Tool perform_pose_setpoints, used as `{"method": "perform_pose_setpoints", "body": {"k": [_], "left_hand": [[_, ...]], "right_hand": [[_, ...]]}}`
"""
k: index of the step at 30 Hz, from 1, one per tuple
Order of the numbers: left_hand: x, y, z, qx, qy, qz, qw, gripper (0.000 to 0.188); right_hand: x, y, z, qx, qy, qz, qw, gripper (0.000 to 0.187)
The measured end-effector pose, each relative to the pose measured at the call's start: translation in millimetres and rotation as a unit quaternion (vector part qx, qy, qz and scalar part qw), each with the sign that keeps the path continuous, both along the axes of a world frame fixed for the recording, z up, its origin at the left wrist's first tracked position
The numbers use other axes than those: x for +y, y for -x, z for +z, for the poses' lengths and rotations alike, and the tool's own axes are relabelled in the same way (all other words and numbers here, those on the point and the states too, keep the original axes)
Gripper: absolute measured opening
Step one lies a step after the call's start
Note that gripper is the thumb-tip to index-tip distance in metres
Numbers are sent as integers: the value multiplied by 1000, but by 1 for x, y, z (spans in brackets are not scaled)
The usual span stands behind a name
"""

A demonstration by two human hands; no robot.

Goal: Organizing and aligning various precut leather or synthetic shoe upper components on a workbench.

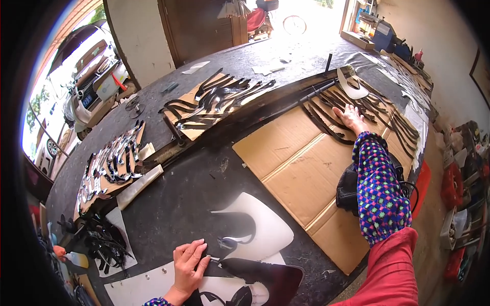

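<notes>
My right hand (352,120) reaches across the cardboard sheet (286,163), its fingers spread over dark curved strips (377,104). Near its fingertips is a pale curved piece (354,91). Low in the view, my left hand (189,268) has its fingers bent and drawn together above a white sheet (135,288). Whatever it grips, if anything, is hidden; a small metal tip shows beside its thumb. Just right of it lie a black flat piece (265,275) and a white curved sheet piece (270,224). A small shiny curved strip (232,241) sits at that sheet's hollow.
Across the dark table (194,199) runs a raised bar (255,122). Beyond it, two cardboard pieces carry dark strips (224,94) and shiny strips (112,163). A black bundle (107,242) lies left, a black bag (348,191) under my right forearm, and bins (451,188) at right.
</notes>
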State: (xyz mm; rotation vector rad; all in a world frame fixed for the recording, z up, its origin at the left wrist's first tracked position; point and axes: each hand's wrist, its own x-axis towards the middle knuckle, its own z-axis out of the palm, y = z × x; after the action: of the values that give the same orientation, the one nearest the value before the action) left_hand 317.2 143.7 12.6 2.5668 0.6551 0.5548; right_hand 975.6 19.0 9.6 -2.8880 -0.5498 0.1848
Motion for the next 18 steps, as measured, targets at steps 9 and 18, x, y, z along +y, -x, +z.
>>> {"method": "perform_pose_setpoints", "body": {"k": [9,18], "left_hand": [[-2,2,1,1,-17,7,1000,35],[-2,-1,-1,-22,-53,-4,998,33]], "right_hand": [[7,73,21,51,54,107,992,124],[8,102,14,-106,93,172,975,68]]}}
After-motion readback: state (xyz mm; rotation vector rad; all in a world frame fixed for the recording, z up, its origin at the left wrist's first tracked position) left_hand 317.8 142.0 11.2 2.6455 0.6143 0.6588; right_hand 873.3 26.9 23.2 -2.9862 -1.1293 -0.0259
